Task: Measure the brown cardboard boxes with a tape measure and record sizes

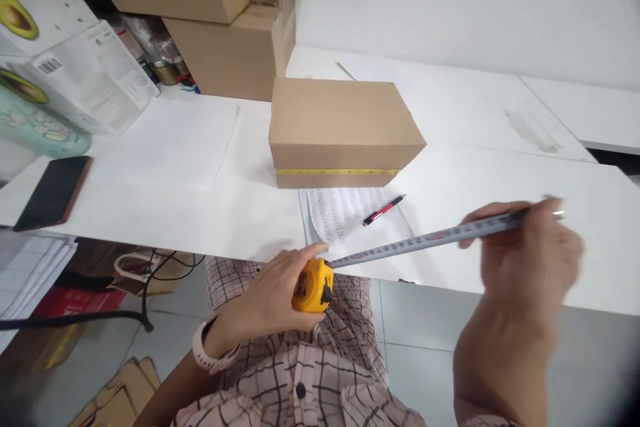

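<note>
My left hand (280, 290) is closed around the yellow case of a tape measure (314, 285), just off the table's front edge. The silver blade (420, 241) runs out of the case to the right, slanting slightly upward over the tabletop. Its far end lies in the grip of my right hand (530, 253), which is a little blurred; a bit of metal shows past the fingers. Beyond the blade sits a closed brown cardboard box (345, 120) with a yellow strip along its near side. Printed sheets (340, 213) lie in front of the box, with a red and black pen (384, 210) on top.
Larger cardboard boxes (225, 53) are stacked at the back left, beside white cartons (85, 73) with avocado pictures. A dark phone (54, 192) lies at the table's left edge near blank white paper (175, 140). A white wall (475, 7) rises behind the table.
</note>
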Demonstrator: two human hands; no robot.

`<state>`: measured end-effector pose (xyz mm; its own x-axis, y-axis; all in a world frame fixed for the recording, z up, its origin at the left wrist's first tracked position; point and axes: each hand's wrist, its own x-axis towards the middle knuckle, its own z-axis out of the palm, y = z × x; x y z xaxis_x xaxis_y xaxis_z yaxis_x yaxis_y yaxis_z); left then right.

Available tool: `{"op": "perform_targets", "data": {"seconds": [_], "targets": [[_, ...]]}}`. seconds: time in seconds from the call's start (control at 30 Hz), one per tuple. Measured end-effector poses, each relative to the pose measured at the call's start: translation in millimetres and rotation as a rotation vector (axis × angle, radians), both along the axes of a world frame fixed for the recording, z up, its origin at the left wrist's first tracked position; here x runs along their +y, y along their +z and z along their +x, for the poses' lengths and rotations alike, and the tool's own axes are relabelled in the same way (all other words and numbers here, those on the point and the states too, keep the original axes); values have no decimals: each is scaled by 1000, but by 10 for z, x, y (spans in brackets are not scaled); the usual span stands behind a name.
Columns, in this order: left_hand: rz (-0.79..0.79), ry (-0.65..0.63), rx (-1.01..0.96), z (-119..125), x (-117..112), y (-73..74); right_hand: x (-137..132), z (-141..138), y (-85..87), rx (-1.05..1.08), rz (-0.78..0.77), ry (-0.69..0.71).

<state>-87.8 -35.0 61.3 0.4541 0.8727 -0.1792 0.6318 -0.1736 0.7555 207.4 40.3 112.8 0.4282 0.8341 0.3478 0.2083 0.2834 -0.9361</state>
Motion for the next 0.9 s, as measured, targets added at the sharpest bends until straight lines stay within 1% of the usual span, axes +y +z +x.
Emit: {"op": "perform_targets", "data": {"seconds": [0.07,0.1,0.13,0.17,0.23,0.27,0.3,0.33,0.4,0.47,0.53,0.6,0.67,0.73,0.77,0.83,0.9], "targets": [[13,48,-42,14,1,13,-106,-118,-231,-118,-98,69],[34,61,-64,25,6,17,-166,-211,-339,-211,-131,140],[55,63,-83,38,13,18,-223,-320,-434,-301,-161,272],[75,58,-97,49,20,18,-273,-435,-514,-364,-131,399],[112,45,-113,62,30,17,-334,-645,-631,-478,-15,592],[135,50,-117,58,34,20,-342,-722,-673,-532,56,647],[167,68,-114,48,39,28,-337,-774,-710,-584,114,671],[211,99,-104,32,51,43,-319,-798,-745,-632,154,668],[345,171,-72,-9,108,95,-265,-781,-824,-714,182,607],[550,207,-53,-42,233,170,-203,-717,-920,-825,154,546],[789,201,-42,-46,432,248,-153,-655,-1022,-975,98,543],[1000,186,1,-19,684,312,-122,-622,-1107,-1102,43,580],[1130,193,88,25,948,358,-109,-617,-1156,-1169,16,609],[1185,221,172,67,1191,390,-106,-623,-1172,-1190,10,618],[1184,236,209,82,1296,403,-106,-626,-1171,-1193,11,617],[1131,255,277,97,1473,423,-107,-629,-1160,-1192,15,615],[1052,246,328,91,1607,432,-107,-627,-1149,-1185,21,612]]}}
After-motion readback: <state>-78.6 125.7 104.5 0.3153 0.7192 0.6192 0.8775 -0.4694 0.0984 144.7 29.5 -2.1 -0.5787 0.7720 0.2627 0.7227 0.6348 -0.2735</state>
